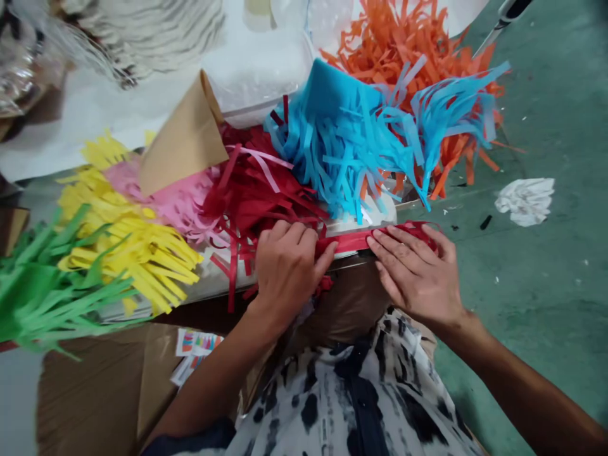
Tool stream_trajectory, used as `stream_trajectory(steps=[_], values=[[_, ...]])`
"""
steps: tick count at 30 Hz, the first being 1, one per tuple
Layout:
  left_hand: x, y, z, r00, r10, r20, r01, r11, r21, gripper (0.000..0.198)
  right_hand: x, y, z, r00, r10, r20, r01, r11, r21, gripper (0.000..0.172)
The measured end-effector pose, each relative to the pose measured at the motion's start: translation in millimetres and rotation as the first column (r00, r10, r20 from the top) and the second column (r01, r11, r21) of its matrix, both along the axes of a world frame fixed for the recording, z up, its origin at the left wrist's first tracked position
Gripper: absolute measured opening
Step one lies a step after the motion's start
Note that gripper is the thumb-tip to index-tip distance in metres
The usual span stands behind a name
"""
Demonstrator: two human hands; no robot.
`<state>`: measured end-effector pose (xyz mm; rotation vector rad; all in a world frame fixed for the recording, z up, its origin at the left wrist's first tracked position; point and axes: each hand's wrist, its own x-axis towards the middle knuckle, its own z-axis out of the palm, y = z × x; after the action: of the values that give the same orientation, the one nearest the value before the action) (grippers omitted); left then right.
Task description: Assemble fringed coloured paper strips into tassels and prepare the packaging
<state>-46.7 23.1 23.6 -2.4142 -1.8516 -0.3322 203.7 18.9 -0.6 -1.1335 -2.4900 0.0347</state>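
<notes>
A band of red tissue paper (351,242) lies along the table's front edge, with fringed ends near both hands. My left hand (289,259) presses on its left part, fingers curled over the paper and thumb pointing right along it. Flat on the band's right end rests my right hand (418,269), its fingers stretched out and the thumb at the far edge. Just behind my left hand is a heap of dark red fringed tissue paper (261,180). What lies under my left fingers is hidden.
Fringed tissue bundles line the table: green (42,285), yellow (128,247), pink (185,202), blue (342,145) and orange (403,44). A folded brown paper piece (185,139) stands among them. Crumpled white paper (526,201) lies on the green floor; a cardboard box (95,386) is below left.
</notes>
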Motion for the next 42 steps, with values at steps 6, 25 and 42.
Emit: stream_trajectory(steps=[6, 25, 42], values=[[-15.7, -7.5, 10.7, 0.982, 0.134, 0.129, -0.149, 0.982, 0.116, 0.016, 6.8, 2.4, -0.7, 1.000, -0.006, -0.018, 0.005, 0.998, -0.055, 0.052], [25.1, -31.7, -21.8, 0.895, -0.344, 0.285, 0.325, 0.939, 0.114, 0.029, 22.9, 3.6, 13.4, 0.995, 0.013, -0.096, -0.001, 0.993, 0.121, 0.048], [1.0, -11.8, -4.3, 0.959, -0.062, 0.278, 0.083, 0.994, -0.065, 0.016, 14.5, 17.1, 14.2, 0.969, -0.213, -0.128, 0.184, 0.961, -0.206, 0.011]])
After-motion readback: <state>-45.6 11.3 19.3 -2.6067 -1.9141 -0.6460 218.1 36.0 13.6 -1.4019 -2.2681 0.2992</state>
